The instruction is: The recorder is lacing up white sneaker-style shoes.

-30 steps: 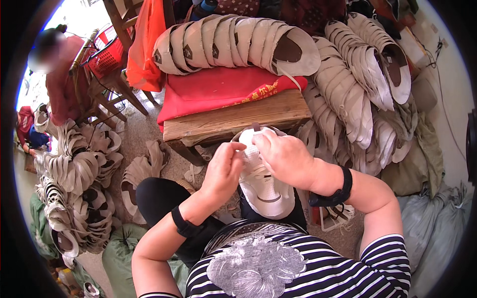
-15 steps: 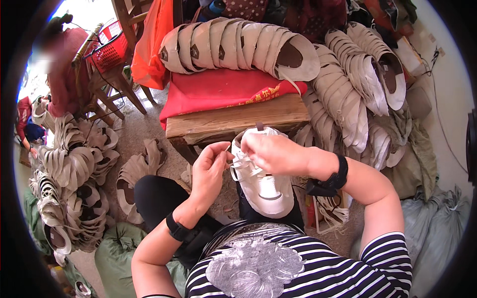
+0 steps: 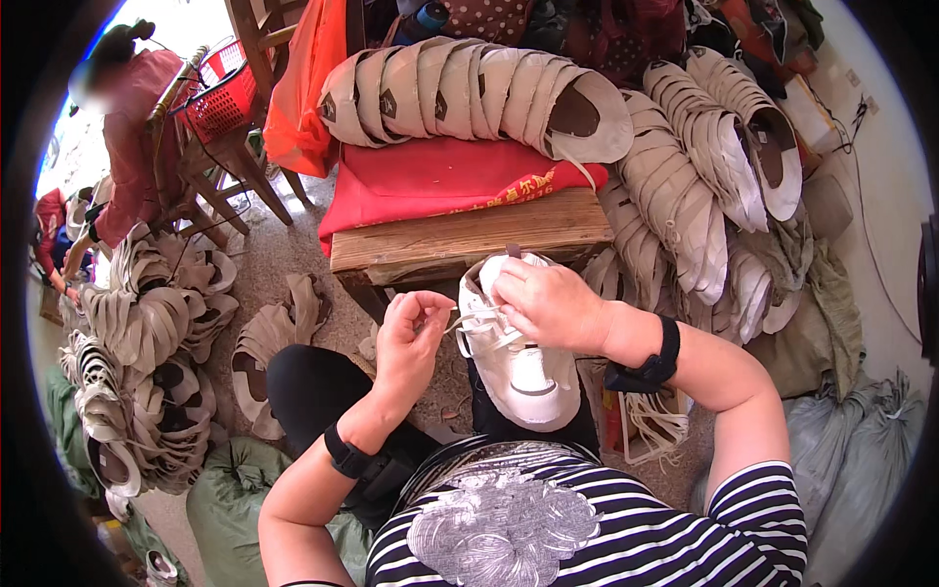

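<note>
A white shoe upper [image 3: 533, 386] rests on my lap, its toe toward me and its opening toward the wooden bench. A pale shoelace [image 3: 476, 316] runs from its eyelets to the left. My left hand [image 3: 411, 333] is beside the shoe, thumb and fingertips pinched on that lace. Across the upper's right side lies my right hand [image 3: 553, 305], its fingers curled together over the tongue and eyelets. What those fingertips grip is hidden by the hand.
A wooden bench [image 3: 469, 249] ahead bears a red cloth [image 3: 440, 186] and a row of nested beige shoe uppers [image 3: 440, 93]. More uppers [image 3: 675, 186] hang at right; stacks of others [image 3: 147, 323] lie at left. A person [image 3: 137, 137] is at far left, near a red basket [image 3: 213, 103].
My left hand has drawn slightly away from the shoe, with more lace showing between. My right hand has shifted a little right, its fingers lower on the upper. The person at left has turned and reached down.
</note>
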